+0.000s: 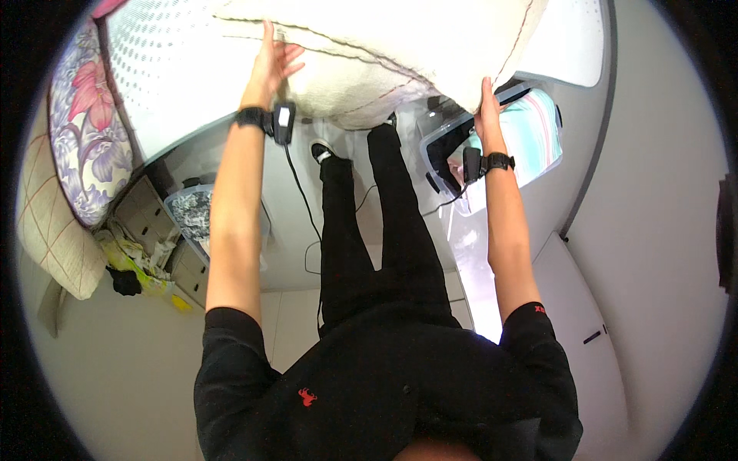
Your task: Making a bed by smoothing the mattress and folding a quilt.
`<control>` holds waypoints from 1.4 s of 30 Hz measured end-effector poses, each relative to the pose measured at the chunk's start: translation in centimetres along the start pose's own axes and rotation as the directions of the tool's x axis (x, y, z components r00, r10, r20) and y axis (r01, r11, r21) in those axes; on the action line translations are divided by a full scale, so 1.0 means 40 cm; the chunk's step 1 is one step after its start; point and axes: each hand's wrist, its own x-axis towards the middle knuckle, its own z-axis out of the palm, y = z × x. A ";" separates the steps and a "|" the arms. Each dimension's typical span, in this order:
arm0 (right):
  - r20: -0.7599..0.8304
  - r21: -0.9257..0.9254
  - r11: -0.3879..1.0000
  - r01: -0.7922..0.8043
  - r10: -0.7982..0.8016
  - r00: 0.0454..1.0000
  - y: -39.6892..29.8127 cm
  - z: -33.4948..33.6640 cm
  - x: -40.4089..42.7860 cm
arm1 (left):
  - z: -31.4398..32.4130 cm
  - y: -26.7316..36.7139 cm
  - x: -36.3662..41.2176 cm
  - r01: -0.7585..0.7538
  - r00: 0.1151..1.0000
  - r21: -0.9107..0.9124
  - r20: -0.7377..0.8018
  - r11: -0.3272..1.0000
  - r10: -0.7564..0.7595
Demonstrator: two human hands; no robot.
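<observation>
A thick cream quilt with dark stitched lines spreads over a white mattress, and its near part hangs over the side. My left hand lies against the quilt, with thumb up and fingers apart. At the quilt's right corner, my right hand has its thumb along the edge; the fingers beneath are mostly hidden. Both wrists wear a black strap with a small cabled box.
A clear plastic bin holding striped fabric sits below my right hand. Another bin with patterned cloth stands at left. A floral pillow, a folded cream quilt and drawers are farther left. Cables hang near my legs.
</observation>
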 end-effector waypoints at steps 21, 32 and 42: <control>0.060 0.117 0.988 -0.101 0.094 0.994 -0.095 -0.197 -0.472 | 0.228 0.253 -0.563 -0.663 0.707 0.082 -0.258 0.745 0.658; -0.271 -0.777 0.595 -0.206 -0.021 0.962 0.382 -0.150 -0.529 | -0.244 -0.541 -0.467 0.283 0.825 0.021 -0.515 0.959 -0.232; -0.010 -0.642 0.715 0.278 -0.370 0.929 0.318 -0.154 -0.600 | -0.449 -0.455 -0.403 -0.178 0.820 0.590 -0.354 0.788 0.451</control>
